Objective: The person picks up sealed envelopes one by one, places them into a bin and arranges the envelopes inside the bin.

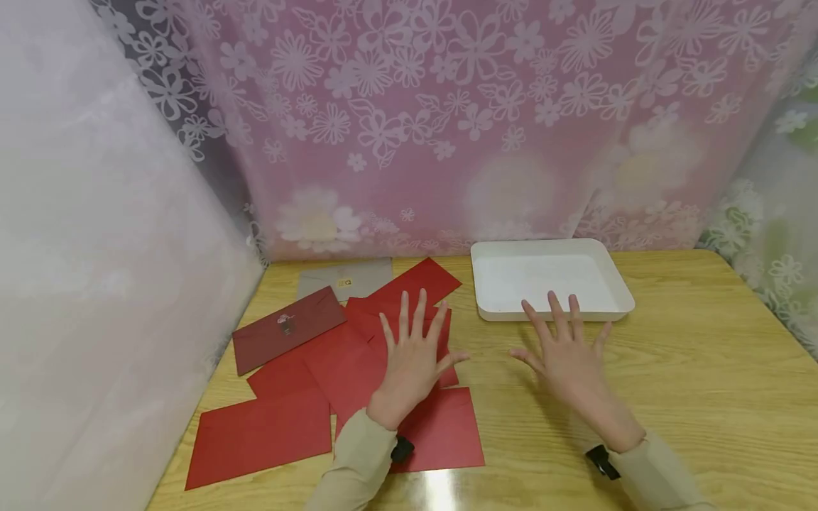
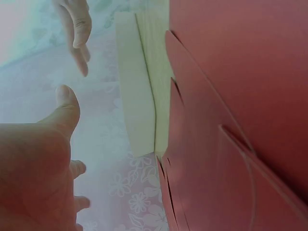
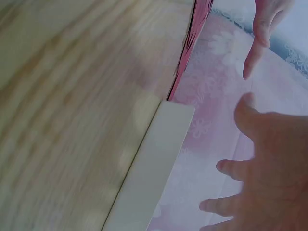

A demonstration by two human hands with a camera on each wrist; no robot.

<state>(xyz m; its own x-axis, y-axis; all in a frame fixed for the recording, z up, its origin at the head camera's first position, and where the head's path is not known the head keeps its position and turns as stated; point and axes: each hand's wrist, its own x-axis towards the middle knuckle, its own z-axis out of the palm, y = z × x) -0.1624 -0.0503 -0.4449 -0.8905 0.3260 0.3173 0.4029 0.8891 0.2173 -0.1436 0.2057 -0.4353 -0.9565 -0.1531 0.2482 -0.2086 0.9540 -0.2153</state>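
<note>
My left hand, fingers spread and palm down, hovers over a loose pile of red envelopes and holds nothing. To the right, my right hand is likewise spread over the wooden table, its fingertips overlapping the near rim of a white tray in the head view. Both wrist views show the hands raised above the tabletop, thumbs toward each other. A dark red envelope with a small printed motif lies at the pile's left. Behind it is a grey envelope with a gold mark, partly covered.
The wooden table extends to the right of the tray. A pink floral curtain hangs along the back edge, and a white sheet closes off the left side. One red envelope lies near the front left.
</note>
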